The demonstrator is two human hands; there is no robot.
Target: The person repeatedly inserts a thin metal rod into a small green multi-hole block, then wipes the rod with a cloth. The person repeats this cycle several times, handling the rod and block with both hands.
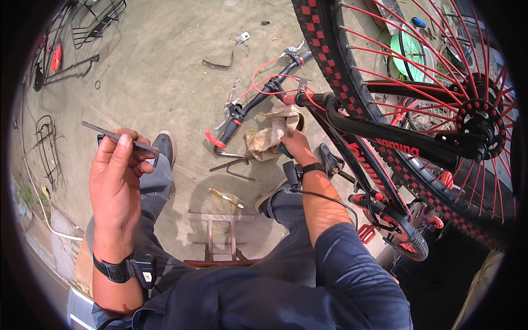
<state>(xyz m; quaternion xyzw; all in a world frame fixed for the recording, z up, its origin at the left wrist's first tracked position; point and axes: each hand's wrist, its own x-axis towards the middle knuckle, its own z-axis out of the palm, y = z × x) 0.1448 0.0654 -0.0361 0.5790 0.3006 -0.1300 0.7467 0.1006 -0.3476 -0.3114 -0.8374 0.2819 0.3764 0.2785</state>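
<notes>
My left hand (pixel 119 168) is raised at the left, its thumb and fingers closed round a dark L-shaped hex key (pixel 113 133). The long arm of the key sticks out to the upper left. Lower down, my right hand (pixel 297 147) reaches to a crumpled brown bag (pixel 267 137) on the ground, beside the handlebar (pixel 256 103). Most of its fingers are hidden at the bag, and something dark green shows next to them. An upturned bicycle rests there, its front wheel (pixel 352 82) with red spokes rising on the right and its fork (pixel 396 135) above my right arm.
Loose hex keys (pixel 236 170) and a yellowish stick-like tool (pixel 226 198) lie on the concrete between my feet. A small wooden stool (pixel 220 218) stands close to me. Metal racks (pixel 96 25) lie at the far left. A green basin (pixel 407 52) sits behind the wheel.
</notes>
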